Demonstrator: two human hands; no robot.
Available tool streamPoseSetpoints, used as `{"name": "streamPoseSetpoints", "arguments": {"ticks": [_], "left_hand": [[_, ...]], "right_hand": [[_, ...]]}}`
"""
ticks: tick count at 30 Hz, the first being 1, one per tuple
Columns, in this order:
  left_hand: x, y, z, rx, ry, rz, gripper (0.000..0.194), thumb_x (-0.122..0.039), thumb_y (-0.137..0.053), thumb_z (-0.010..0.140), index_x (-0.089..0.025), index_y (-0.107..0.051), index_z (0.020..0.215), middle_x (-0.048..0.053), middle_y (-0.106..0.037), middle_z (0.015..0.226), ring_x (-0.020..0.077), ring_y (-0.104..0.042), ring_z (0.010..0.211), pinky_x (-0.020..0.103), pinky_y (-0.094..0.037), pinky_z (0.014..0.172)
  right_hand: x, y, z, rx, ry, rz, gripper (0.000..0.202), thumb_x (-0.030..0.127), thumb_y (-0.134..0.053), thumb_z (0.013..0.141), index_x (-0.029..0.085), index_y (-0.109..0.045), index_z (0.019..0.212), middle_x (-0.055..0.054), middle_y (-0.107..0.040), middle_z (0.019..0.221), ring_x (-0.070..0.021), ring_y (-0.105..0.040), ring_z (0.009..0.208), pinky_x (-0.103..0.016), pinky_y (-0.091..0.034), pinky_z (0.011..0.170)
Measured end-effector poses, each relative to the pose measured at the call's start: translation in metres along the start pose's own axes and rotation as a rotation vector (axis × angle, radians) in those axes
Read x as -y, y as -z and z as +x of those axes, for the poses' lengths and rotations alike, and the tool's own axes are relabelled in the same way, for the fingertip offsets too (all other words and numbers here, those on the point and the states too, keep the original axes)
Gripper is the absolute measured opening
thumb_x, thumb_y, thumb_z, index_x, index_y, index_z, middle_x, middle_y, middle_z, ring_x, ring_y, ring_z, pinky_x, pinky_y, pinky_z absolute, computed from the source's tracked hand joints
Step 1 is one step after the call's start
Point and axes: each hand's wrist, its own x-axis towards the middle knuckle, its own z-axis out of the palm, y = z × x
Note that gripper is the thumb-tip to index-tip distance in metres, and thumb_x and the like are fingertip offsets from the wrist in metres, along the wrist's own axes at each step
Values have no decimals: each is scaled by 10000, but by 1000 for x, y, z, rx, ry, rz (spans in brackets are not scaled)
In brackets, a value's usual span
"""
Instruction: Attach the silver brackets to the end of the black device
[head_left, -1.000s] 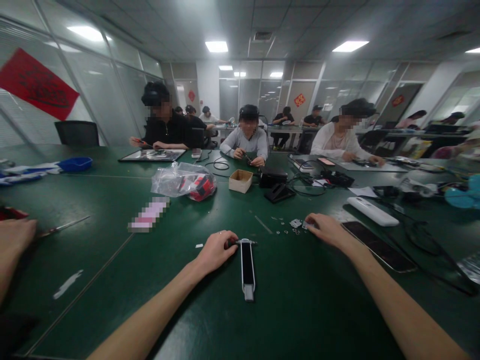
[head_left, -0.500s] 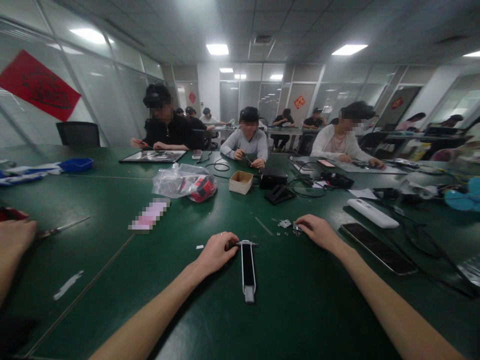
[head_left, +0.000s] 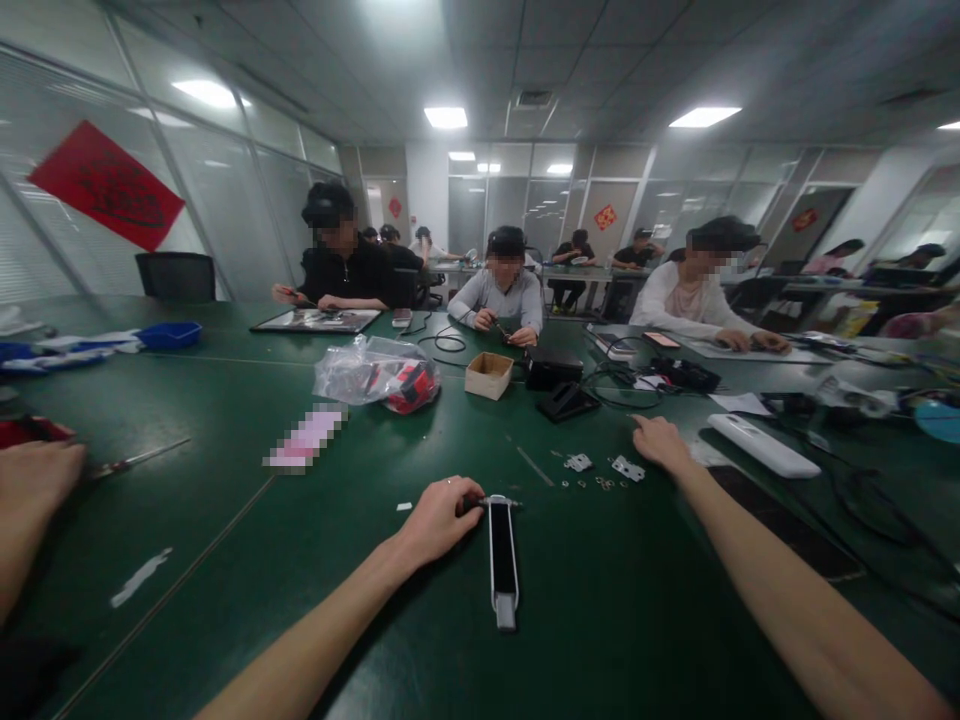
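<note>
On the green table, my left hand (head_left: 448, 512) is closed around a slim dark screwdriver (head_left: 516, 503), mostly hidden by the fingers. Its thin metal end pokes out across the top of a long white device with a black face (head_left: 503, 550), which lies flat just right of that hand. My right hand (head_left: 664, 442) is beyond the small parts, index finger stretched out, with nothing visible in it. Just left of and nearer than it lies a metal bracket (head_left: 628, 468). Another bracket (head_left: 578, 462) and several small rings or nuts (head_left: 604, 483) are scattered beside it.
A dark phone (head_left: 780, 520) and a white case (head_left: 763, 446) lie by my right forearm. Farther off are an open box (head_left: 488, 376) and a plastic bag with red items (head_left: 379, 375). At left, another person's hand (head_left: 41, 475) is near a metal-shafted tool (head_left: 146, 456).
My right hand has let go of the bracket and moved up and right, away from the parts. The bracket now lies apart from the other one. My left hand stays by the device.
</note>
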Motion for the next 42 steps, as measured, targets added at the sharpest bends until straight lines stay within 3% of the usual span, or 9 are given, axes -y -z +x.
{"name": "streamPoseSetpoints", "arguments": {"ticks": [4,8,12,18,23,30,34,38,42], "left_hand": [[0,0,-1,-2,-13,-11,141,-216,-555,804,-182,-633,916,5,-611,795,137,-546,683,236,-417,627],[0,1,-1,3,-17,-5,141,-213,-551,808,-183,-629,922,5,-608,797,134,-547,685,234,-421,634],[1,0,-1,-11,-42,13,137,-201,-553,802,-182,-632,913,1,-595,771,133,-544,675,232,-410,623],[2,0,-3,-14,-42,21,152,-192,-550,796,-180,-631,924,3,-605,779,134,-550,672,231,-418,620],[3,-1,-3,-11,-48,24,152,-205,-549,800,-180,-627,928,7,-605,788,146,-564,705,235,-422,624],[4,1,-4,-20,-74,3,158,-199,-546,798,-176,-626,932,8,-607,789,143,-558,693,237,-419,627],[3,1,-5,-2,-67,3,163,-190,-539,795,-174,-620,936,11,-607,799,147,-558,703,242,-423,634],[3,0,-6,-33,-67,12,182,-154,-541,768,-167,-607,937,18,-601,830,146,-555,702,249,-435,645],[-1,1,-10,-129,-99,-21,291,-106,-539,742,-161,-584,1025,47,-589,962,151,-558,770,256,-459,698]], "right_hand": [[-2,1,18,31,-60,-47,476,247,-360,833,148,-517,1272,-226,-541,1153,-317,-557,1003,-456,-438,779],[6,11,14,85,61,-69,400,261,-411,824,157,-612,1153,-174,-580,1115,-274,-564,1001,-389,-437,808],[30,24,-11,156,236,-67,276,320,-481,812,202,-695,942,-96,-653,962,-228,-592,907,-321,-439,779],[63,40,-69,212,406,-21,184,269,-529,782,206,-702,773,-85,-661,856,-234,-594,875,-317,-428,765],[79,46,-105,324,416,85,156,249,-540,763,194,-684,785,-65,-670,835,-193,-615,783,-266,-443,685],[100,47,-121,483,348,204,124,250,-538,731,178,-639,734,-33,-673,760,-162,-617,678,-229,-433,554],[123,56,-135,419,406,264,140,280,-512,760,180,-605,729,-39,-647,794,-159,-578,686,-249,-415,578],[161,58,-153,292,600,507,149,311,-530,778,182,-604,767,-13,-606,761,-135,-522,658,-251,-406,598],[191,43,-162,172,548,767,188,347,-537,800,177,-609,837,-7,-600,752,-133,-517,657,-252,-412,600]]}}
